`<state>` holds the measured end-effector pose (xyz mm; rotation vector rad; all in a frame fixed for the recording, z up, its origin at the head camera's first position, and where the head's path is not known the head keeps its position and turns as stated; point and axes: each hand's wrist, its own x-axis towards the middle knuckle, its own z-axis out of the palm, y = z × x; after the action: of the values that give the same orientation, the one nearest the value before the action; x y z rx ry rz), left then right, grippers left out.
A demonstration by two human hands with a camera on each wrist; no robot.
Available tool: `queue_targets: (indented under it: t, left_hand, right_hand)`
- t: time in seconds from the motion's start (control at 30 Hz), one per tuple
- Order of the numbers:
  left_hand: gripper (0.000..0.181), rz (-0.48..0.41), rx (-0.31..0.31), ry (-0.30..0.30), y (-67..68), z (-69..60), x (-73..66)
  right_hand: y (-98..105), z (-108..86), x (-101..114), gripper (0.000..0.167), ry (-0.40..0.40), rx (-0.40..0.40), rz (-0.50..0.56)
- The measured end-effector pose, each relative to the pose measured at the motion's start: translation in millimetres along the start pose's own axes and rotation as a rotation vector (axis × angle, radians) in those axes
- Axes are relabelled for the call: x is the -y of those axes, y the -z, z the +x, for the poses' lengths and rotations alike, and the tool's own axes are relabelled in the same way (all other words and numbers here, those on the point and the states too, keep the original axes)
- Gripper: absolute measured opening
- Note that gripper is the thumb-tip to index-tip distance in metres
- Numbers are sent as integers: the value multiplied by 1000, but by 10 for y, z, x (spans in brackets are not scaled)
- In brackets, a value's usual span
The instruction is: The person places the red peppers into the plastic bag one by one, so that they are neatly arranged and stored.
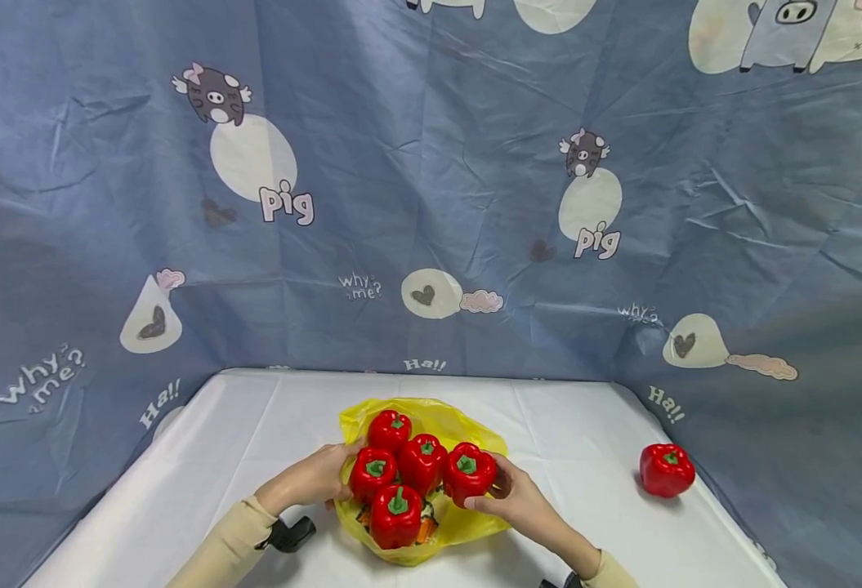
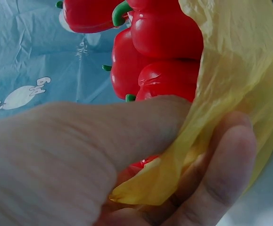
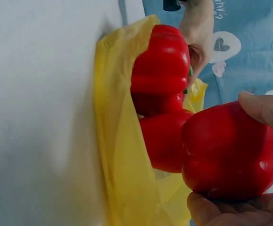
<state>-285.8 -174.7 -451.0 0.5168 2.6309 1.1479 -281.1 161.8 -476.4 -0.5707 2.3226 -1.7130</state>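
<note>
A yellow plastic bag lies with its mouth wide in the middle of the table, and several red bell peppers with green stems are inside. At the bag's left side, my left hand pinches the rim; the left wrist view shows the yellow film between thumb and fingers. My right hand grips another red bell pepper over the bag's right side. In the right wrist view this bell pepper sits between thumb and fingers, overlapping the others in view. Orange-and-dark printed shapes show low in the bag.
One more red bell pepper stands near the right edge of the white-covered table. A blue curtain with pig drawings hangs behind the table and along its sides.
</note>
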Motion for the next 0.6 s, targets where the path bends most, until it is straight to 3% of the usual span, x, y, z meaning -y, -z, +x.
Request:
queue_targets:
  t: [0.6]
  left_hand:
    - [85, 2, -5, 7, -6, 1, 0]
  right_hand:
    - [-172, -36, -167, 68, -5, 110, -20]
